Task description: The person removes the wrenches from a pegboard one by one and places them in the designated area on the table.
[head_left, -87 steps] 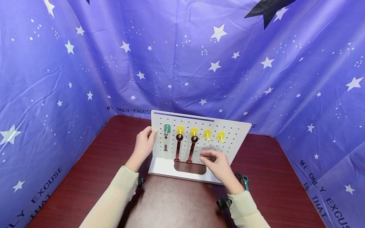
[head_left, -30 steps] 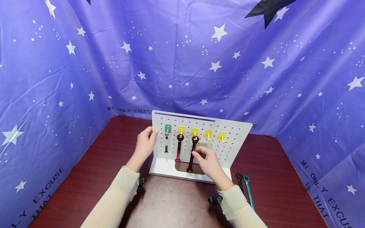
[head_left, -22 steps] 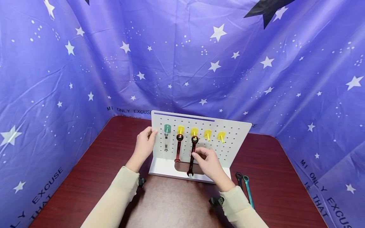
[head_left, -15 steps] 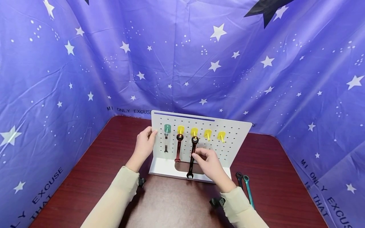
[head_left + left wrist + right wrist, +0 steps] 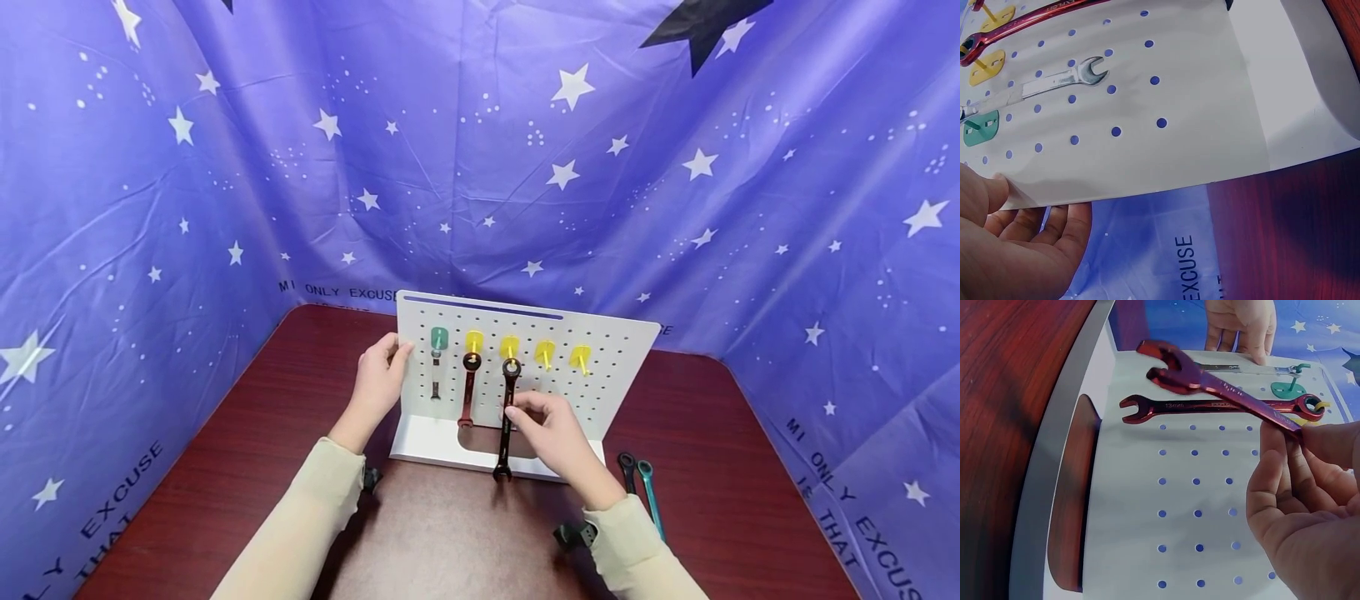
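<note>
My left hand (image 5: 378, 375) grips the left edge of a white pegboard stand (image 5: 630, 350), thumb on the front and fingers behind it. Between thumb and fingers, my right hand (image 5: 555, 437) pinches the shank of a dark red combination wrench (image 5: 506, 433). Its ring end is at the middle yellow hook (image 5: 510, 346), while its open end tilts out from the board toward me. Left of it, a second red wrench (image 5: 1172, 406) hangs on another yellow hook. A small silver wrench (image 5: 1057, 81) hangs from the green hook (image 5: 982, 128) nearest my left hand.
Two bare yellow hooks (image 5: 581, 360) stick out at the right of the board. On the dark red wooden table (image 5: 720, 450), a black wrench (image 5: 627, 471) and a teal wrench (image 5: 651, 496) lie beside my right forearm. Purple star-print cloth (image 5: 450, 150) surrounds the table.
My right hand was off the wrench, beside the board, and has taken hold of its shank. The wrench's lower end has swung out from the board toward me. My left hand stays put.
</note>
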`<state>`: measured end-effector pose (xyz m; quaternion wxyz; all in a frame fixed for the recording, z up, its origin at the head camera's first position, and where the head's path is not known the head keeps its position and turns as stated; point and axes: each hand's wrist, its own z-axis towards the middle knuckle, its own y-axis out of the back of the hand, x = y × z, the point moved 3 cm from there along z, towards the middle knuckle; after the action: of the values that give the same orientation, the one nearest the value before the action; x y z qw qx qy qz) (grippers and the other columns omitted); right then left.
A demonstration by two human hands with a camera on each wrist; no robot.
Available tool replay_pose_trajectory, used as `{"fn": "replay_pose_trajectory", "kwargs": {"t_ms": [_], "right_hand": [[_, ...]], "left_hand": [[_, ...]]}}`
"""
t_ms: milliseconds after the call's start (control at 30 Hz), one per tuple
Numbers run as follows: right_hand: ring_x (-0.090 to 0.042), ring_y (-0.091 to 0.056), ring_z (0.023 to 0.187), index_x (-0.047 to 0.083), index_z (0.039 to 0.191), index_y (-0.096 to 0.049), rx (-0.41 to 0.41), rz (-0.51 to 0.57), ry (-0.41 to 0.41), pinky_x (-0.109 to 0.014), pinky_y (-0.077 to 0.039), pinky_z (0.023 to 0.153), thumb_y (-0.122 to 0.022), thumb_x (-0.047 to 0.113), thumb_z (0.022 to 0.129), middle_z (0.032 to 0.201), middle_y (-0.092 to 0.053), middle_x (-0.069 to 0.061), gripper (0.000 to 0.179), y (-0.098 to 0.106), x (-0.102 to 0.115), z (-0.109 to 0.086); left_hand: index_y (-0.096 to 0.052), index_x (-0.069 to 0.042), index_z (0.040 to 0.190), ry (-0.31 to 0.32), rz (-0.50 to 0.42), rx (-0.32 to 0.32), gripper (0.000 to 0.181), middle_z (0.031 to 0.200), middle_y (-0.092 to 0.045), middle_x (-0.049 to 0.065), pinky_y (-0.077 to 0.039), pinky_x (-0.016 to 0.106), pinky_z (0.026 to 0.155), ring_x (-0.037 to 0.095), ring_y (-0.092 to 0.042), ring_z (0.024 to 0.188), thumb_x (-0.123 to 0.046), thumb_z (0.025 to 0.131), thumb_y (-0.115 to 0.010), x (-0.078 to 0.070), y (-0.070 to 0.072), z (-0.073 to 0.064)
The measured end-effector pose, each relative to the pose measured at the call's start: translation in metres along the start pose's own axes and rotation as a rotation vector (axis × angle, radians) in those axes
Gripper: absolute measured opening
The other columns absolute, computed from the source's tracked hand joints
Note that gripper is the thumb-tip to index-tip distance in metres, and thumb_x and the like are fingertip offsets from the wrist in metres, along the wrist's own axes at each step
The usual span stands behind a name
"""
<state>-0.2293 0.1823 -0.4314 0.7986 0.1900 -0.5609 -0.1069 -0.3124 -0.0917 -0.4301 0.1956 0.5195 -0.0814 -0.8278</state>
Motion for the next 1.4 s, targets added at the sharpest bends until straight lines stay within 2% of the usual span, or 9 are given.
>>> {"fn": "replay_pose_trajectory", "kwargs": {"t_ms": [200,400,567,767,1100,1267,1400], "right_hand": [[-0.014,-0.062,0.073,0.0,0.102,-0.075,0.025,0.002,-0.014,-0.026,-0.049,0.065,-0.069,0.007,0.098,0.087,-0.073,-0.001,0.01,0.0016,0.0048,-0.002],[-0.027,-0.065,0.077,0.0,0.105,-0.075,0.042,0.018,-0.044,-0.025,-0.048,0.065,-0.07,0.007,0.097,0.087,-0.073,-0.001,0.012,0.0037,0.0058,-0.0022],[-0.03,-0.067,0.079,0.001,0.104,-0.076,0.047,0.033,-0.045,-0.026,-0.05,0.066,-0.07,0.007,0.097,0.088,-0.074,-0.002,0.011,0.0048,0.0067,-0.0026],[-0.037,-0.069,0.083,-0.006,0.106,-0.073,0.056,0.063,-0.045,-0.025,-0.051,0.068,-0.069,0.005,0.097,0.089,-0.074,-0.005,0.015,0.0049,0.0073,-0.003],[-0.032,-0.069,0.083,-0.007,0.107,-0.073,0.066,0.076,-0.045,-0.026,-0.052,0.07,-0.069,0.005,0.097,0.091,-0.075,-0.005,0.016,0.0046,0.0081,-0.0037],[-0.02,-0.069,0.083,-0.006,0.107,-0.073,0.063,0.072,-0.048,-0.027,-0.053,0.073,-0.07,0.008,0.097,0.093,-0.075,-0.007,0.018,0.0052,0.0093,-0.0039],[-0.016,-0.069,0.084,-0.005,0.107,-0.073,0.065,0.096,-0.054,-0.027,-0.053,0.075,-0.069,0.009,0.098,0.093,-0.075,-0.008,0.017,0.0051,0.0104,-0.004]], "left_hand": [[-0.067,-0.001,0.095,-0.003,0.0,0.0,0.014,0.085,-0.071,0.013,-0.044,0.034,0.058,0.023,-0.06,0.069,-0.013,0.103,-0.063,-0.0004,-0.0003,-0.0003],[-0.067,-0.001,0.097,-0.002,-0.008,0.0,0.014,0.087,-0.072,0.014,-0.046,0.035,0.059,0.025,-0.064,0.072,-0.013,0.103,-0.062,0.001,-0.0008,-0.0001],[-0.068,-0.001,0.098,-0.003,-0.013,-0.004,0.013,0.087,-0.072,0.014,-0.046,0.035,0.06,0.026,-0.064,0.073,-0.012,0.102,-0.063,0.0005,-0.0005,-0.0005],[-0.068,-0.001,0.098,0.0,-0.009,-0.005,0.014,0.087,-0.072,0.014,-0.046,0.035,0.06,0.025,-0.063,0.072,-0.013,0.103,-0.063,-0.0009,-0.0003,-0.0014],[-0.068,-0.001,0.097,-0.013,-0.011,-0.006,0.014,0.087,-0.072,0.014,-0.046,0.034,0.059,0.025,-0.065,0.072,-0.012,0.103,-0.063,0.0002,-0.0007,-0.0011],[-0.068,-0.001,0.096,-0.024,-0.003,-0.016,0.013,0.085,-0.072,0.013,-0.044,0.033,0.059,0.024,-0.062,0.07,-0.011,0.102,-0.064,0.0001,-0.0005,-0.0009],[-0.068,-0.001,0.097,-0.015,-0.011,-0.009,0.013,0.087,-0.073,0.014,-0.046,0.033,0.059,0.025,-0.064,0.071,-0.012,0.103,-0.063,-0.0005,-0.0005,-0.0011]]}}
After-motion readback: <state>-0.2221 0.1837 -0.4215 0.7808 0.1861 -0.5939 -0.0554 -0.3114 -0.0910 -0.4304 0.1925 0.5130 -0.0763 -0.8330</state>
